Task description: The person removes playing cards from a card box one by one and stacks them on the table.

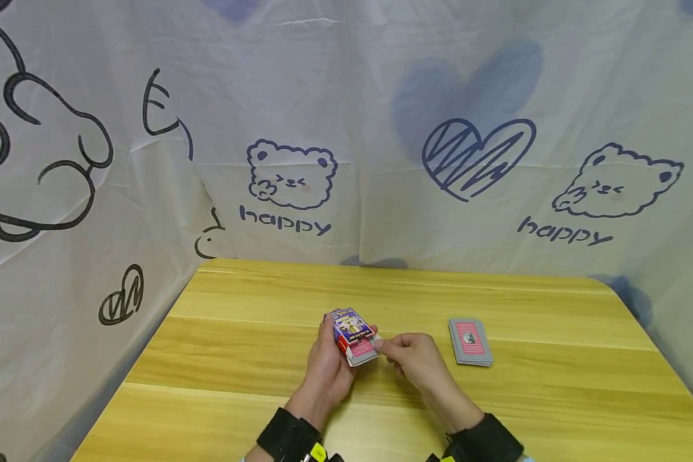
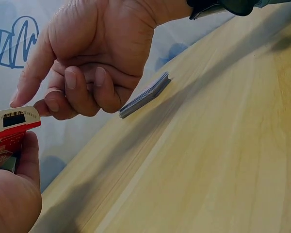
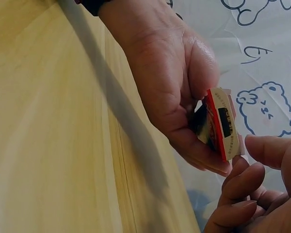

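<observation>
- Left hand [image 1: 330, 366]: grip curled round a card box [image 1: 355, 336], thumb on one long side, fingers on the other. Box held above the worktop [image 1: 254, 333], near its middle, tilted with the open end toward the right hand.
- Box: purple printed face up in the head view; red-patterned end and a pale flap [image 2: 14, 119] show in the left wrist view. Right wrist view shows the box [image 3: 222, 124] edge-on between the left thumb and fingers [image 3: 203, 160].
- Right hand [image 1: 416, 359]: just beside the box's near end. Forefinger [image 2: 31, 80] stretched out toward the flap, tip at or just off its edge; cannot tell whether it touches. Other fingers curled into the palm, holding nothing visible.
- Card stack [image 1: 470, 341]: lies flat on the worktop to the right of the right hand, apart from both hands, red backs up with grey borders. In the left wrist view the stack [image 2: 145, 94] shows edge-on behind the right hand.
- Both wrists carry black bands [image 1: 289, 436].
- Behind the worktop: white cloth backdrop [image 1: 346, 128] with bear drawings, a heart and the word "happy".
</observation>
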`<state>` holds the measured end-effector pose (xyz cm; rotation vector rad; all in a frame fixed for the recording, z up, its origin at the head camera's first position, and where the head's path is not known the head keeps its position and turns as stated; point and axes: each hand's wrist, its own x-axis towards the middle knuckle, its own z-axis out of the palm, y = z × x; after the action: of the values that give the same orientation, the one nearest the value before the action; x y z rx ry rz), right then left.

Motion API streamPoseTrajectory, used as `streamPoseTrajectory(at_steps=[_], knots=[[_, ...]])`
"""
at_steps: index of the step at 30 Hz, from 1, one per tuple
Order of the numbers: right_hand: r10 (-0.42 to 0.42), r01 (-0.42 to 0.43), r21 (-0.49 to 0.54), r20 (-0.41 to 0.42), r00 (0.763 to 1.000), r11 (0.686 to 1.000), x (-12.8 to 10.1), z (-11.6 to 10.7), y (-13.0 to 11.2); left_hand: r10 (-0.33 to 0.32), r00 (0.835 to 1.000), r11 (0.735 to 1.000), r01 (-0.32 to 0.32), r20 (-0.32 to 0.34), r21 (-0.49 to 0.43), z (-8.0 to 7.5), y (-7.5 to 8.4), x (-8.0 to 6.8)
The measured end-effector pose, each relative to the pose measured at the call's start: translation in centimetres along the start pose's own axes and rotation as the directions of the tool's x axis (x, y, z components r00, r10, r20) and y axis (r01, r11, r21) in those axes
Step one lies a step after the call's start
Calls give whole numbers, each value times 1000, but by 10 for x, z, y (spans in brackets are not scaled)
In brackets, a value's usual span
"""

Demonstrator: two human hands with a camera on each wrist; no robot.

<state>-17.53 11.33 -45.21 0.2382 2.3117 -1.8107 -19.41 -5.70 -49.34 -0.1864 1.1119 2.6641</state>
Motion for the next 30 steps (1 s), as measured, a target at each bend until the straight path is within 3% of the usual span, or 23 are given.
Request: streamPoseTrajectory(at_steps=[8,17,25,30], knots=[[30,-31,36,36,999,999,1,0,2,3,1000,1000,-2,22,-23,0,-1,-1],[58,-98,182,215,975,978,0,-10,2,3,1000,1000,-3,16,-3,-1,0,0],[40,-101,174,324,945,980,-5,-13,-1,-7,999,1000,6,-54,-21,-4,8,2],[31,-85,137,354,935,987,-6,-13,-2,-5,998,1000,4,-58,-16,-6,10,2]])
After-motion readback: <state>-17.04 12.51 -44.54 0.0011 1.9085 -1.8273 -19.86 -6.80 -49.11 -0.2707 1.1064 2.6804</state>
